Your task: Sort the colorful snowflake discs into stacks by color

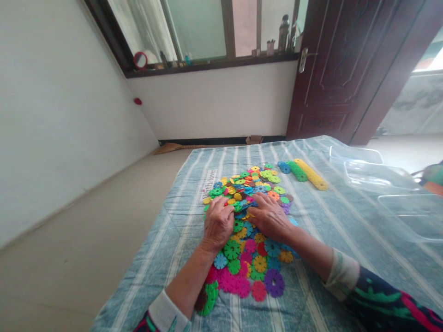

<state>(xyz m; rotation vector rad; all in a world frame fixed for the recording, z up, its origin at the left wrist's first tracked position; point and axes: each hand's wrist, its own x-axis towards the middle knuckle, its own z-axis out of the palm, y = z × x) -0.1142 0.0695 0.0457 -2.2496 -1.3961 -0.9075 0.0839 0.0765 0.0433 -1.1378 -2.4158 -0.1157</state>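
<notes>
A heap of colourful notched plastic building discs [242, 233] is spread over the striped bedspread in front of me. My left hand [218, 222] rests on the heap's left side, fingers loosely bent and their tips partly hidden among the discs. On the right side of the heap, my right hand [270, 216] lies with its fingers apart, touching several discs. I see no disc clearly gripped in either hand. Nearest me lie a purple disc [274, 282], pink discs [233, 281] and a green disc [209, 299] by my left forearm.
Stacked disc rows, yellow [311, 175], green [297, 171] and blue [284, 167], lie beyond the heap. Clear plastic containers [380, 176] stand at the right on the striped bedspread [173, 230]. A dark red door [335, 69] and a windowsill with small items are behind.
</notes>
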